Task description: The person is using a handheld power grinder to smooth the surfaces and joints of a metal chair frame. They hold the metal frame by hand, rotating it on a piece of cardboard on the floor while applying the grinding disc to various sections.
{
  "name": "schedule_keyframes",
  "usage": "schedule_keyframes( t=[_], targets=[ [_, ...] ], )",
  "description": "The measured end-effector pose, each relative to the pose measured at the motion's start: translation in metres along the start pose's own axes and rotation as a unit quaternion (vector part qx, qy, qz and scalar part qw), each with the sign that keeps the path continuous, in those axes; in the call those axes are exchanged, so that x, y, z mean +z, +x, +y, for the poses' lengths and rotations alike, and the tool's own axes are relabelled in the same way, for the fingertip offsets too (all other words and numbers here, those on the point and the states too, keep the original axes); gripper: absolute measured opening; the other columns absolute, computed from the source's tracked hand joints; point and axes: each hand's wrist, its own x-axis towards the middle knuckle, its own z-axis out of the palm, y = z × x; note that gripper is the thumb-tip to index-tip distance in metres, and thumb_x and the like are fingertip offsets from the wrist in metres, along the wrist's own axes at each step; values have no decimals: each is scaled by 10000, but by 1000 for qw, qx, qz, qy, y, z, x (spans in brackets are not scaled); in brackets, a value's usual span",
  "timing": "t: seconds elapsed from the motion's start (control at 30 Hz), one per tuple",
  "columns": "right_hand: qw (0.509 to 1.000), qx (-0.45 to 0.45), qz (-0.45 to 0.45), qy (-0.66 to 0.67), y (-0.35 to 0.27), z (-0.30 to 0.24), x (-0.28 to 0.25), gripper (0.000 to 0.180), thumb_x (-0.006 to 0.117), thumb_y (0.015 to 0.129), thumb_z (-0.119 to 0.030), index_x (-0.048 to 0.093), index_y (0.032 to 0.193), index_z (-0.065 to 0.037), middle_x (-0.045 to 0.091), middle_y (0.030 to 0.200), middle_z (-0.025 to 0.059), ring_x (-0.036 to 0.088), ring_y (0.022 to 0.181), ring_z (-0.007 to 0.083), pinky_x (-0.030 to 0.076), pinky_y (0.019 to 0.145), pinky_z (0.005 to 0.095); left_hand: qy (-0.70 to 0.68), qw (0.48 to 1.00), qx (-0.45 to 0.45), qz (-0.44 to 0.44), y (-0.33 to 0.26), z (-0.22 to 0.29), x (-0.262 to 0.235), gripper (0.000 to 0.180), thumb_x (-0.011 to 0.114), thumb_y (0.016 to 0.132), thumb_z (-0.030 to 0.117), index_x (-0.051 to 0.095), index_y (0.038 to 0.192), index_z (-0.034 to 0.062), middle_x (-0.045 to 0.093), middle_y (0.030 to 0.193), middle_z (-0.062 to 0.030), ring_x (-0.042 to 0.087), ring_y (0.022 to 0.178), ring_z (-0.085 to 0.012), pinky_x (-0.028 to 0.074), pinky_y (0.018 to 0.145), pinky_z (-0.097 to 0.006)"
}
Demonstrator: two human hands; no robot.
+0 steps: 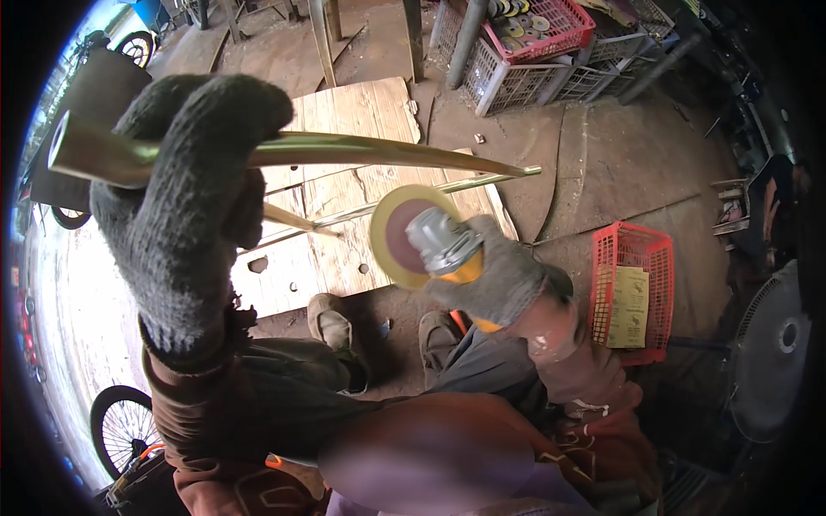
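My left hand (pixel 185 198), in a dark grey knitted glove, is wrapped round a shiny brass-coloured metal tube (pixel 361 150) near its open left end. The tube is raised and runs off to the right. My right hand (pixel 508 279), also gloved, grips an angle grinder (pixel 443 241) with a silver head and yellow body. Its round disc (pixel 387 236) has a pale yellow rim and a reddish-brown middle. A thinner shiny tube (pixel 465 181) passes behind the disc. Whether the disc touches it, or whether the two tubes are joined, I cannot tell.
Brown cardboard sheets (pixel 323 267) lie on the floor by my shoes. At right stand a red plastic basket (pixel 632 344) holding a yellow packet and a grey fan (pixel 774 344). Far off, crates (pixel 516 90) carry a red basket (pixel 551 47) of discs. Metal legs (pixel 319 43) rise at the back.
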Motion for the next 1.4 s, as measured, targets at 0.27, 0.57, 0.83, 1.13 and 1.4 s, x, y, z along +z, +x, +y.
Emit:
schedule_keyframes(
  t=[0.27, 0.57, 0.83, 1.13, 1.4],
  targets=[
    [977, -35, 28, 210, -3, 43, -5, 742, 944, 725, -286, 514, 1288, -62, 689, 1112, 84, 684, 993, 182, 562, 860, 355, 18, 997, 61, -49, -1, -14, -2, 206, 596, 944, -28, 672, 1131, 12, 632, 1030, -112, 574, 671, -105, 412, 490, -222],
    [972, -221, -63, 58, -72, 10, -30, 888, 951, 697, -280, 462, 1388, -13, 660, 1179, 128, 678, 1054, 251, 549, 924, 389, -91, 991, -96, 6, 62, -15, -13, 275, 659, 1000, 259, 676, 912, -1, 610, 681, -36, 540, 494, -88, 412, 436, -240],
    [920, -95, -35, 379, -113, 23, -76, 930, 947, 618, -155, 468, 1404, -19, 638, 1264, 124, 647, 1121, 207, 543, 953, 378, 276, 924, 220, -144, 109, -32, -85, 277, 618, 975, 229, 675, 844, -8, 669, 774, -97, 661, 659, -238, 534, 605, -346],
    [970, -151, -158, 109, -33, -22, -17, 666, 871, 679, -115, 547, 1254, -28, 672, 1106, 92, 670, 976, 180, 546, 863, 339, 294, 940, -129, 110, 99, -21, -69, 343, 642, 881, 361, 736, 925, 34, 699, 801, -148, 683, 767, -268, 539, 730, -386],
    [914, -278, -288, -61, -1, -74, 61, 718, 893, 731, -340, 489, 1244, -41, 711, 1043, 214, 723, 971, 385, 582, 837, 451, 325, 934, -109, 97, 73, 4, -60, 376, 606, 912, 385, 738, 913, 32, 722, 854, -156, 695, 845, -282, 527, 788, -423]
  ],
)
